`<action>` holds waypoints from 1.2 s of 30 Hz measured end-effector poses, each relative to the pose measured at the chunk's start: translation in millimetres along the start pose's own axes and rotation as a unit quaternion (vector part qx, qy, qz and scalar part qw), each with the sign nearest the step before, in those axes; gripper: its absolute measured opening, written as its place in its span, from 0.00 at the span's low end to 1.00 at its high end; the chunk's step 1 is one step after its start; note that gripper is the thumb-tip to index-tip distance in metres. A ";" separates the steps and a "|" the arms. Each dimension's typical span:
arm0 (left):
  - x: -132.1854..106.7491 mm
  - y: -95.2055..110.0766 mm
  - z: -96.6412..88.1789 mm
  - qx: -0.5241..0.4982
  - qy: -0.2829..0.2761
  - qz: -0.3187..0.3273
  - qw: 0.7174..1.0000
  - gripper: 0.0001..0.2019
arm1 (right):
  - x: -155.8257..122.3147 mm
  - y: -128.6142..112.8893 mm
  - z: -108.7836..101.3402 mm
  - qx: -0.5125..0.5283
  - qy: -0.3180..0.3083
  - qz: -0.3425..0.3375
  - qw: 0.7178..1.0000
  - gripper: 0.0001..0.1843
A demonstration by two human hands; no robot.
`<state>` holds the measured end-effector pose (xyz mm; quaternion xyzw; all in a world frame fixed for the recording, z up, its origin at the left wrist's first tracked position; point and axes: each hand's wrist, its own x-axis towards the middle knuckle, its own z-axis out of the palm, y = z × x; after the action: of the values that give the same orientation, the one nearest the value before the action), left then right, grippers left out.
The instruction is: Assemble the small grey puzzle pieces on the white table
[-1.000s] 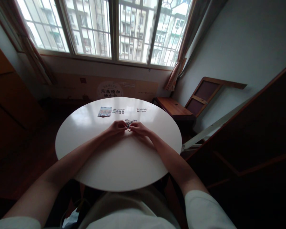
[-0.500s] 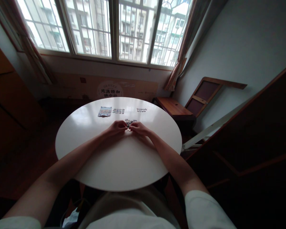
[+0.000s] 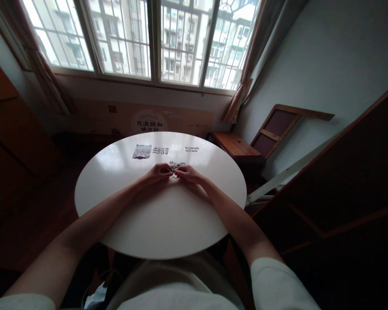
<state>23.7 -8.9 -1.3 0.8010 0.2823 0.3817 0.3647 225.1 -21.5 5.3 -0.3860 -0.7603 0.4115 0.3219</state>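
Observation:
Both my hands rest near the middle of a round white table (image 3: pixel 155 224), fingertips meeting. My left hand (image 3: pixel 158 172) is curled, its fingers pinched toward a small piece I can barely make out. My right hand (image 3: pixel 188 173) is likewise pinched, touching the same spot. Just beyond the fingertips lies a small heap of dark jigsaw pieces (image 3: pixel 176 164). Farther back sit two small groups of pieces (image 3: pixel 161 150) (image 3: pixel 192 149) and a colourful picture card (image 3: pixel 142 151).
A large barred window (image 3: pixel 148 38) fills the far wall, with a cardboard box (image 3: pixel 148 120) under it. A wooden folding chair or desk (image 3: pixel 242 146) stands to the right. Dark wooden furniture (image 3: pixel 342 181) lies at right and a cabinet (image 3: pixel 13 129) at left.

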 end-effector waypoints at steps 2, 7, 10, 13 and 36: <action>0.0 -0.2 0.0 0.002 -0.002 -0.002 1.000 0.15 | 0.3 0.3 0.0 -0.001 0.000 0.001 1.000 0.19; 0.2 -1.6 0.3 -0.003 -0.005 -0.007 1.000 0.16 | -0.3 -0.1 0.0 -0.008 0.000 -0.001 1.000 0.19; 0.0 -0.5 0.3 -0.002 -0.004 -0.008 1.000 0.16 | -0.7 -0.1 -0.1 -0.013 -0.002 0.001 1.000 0.19; -0.5 2.0 0.1 -0.006 -0.007 -0.014 1.000 0.16 | -0.7 0.1 0.0 -0.016 0.001 0.000 1.000 0.18; -0.6 3.1 -0.1 0.004 -0.007 -0.008 1.000 0.16 | -1.3 -1.3 -0.2 -0.016 0.002 0.006 1.000 0.20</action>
<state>23.9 -11.2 1.0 0.8027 0.2879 0.3723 0.3663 225.5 -23.1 6.3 -0.3961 -0.7641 0.4004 0.3146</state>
